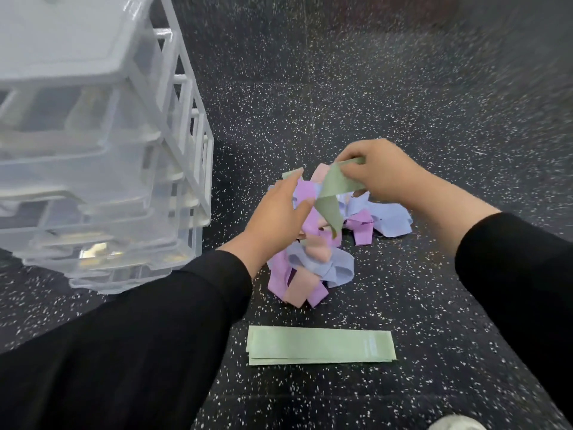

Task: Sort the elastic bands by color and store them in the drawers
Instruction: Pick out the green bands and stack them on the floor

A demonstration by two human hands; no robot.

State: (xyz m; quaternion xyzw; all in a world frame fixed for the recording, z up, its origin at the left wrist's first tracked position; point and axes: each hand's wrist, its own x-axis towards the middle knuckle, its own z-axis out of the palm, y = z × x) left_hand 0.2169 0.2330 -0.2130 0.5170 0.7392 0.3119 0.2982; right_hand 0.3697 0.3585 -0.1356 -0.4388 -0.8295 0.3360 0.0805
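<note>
speckled dark floor (387,103) | right hand (379,172) pinches twisted green band (333,189) | left hand (276,209) spread on pastel pile (313,252)

The drawer unit (102,144) stands on the floor (403,103) at ten o'clock. The heap of bands (313,246) lies at the centre, both hands above it. The flat stack of bands (321,345) lies at six o'clock, apart from the heap.
</note>
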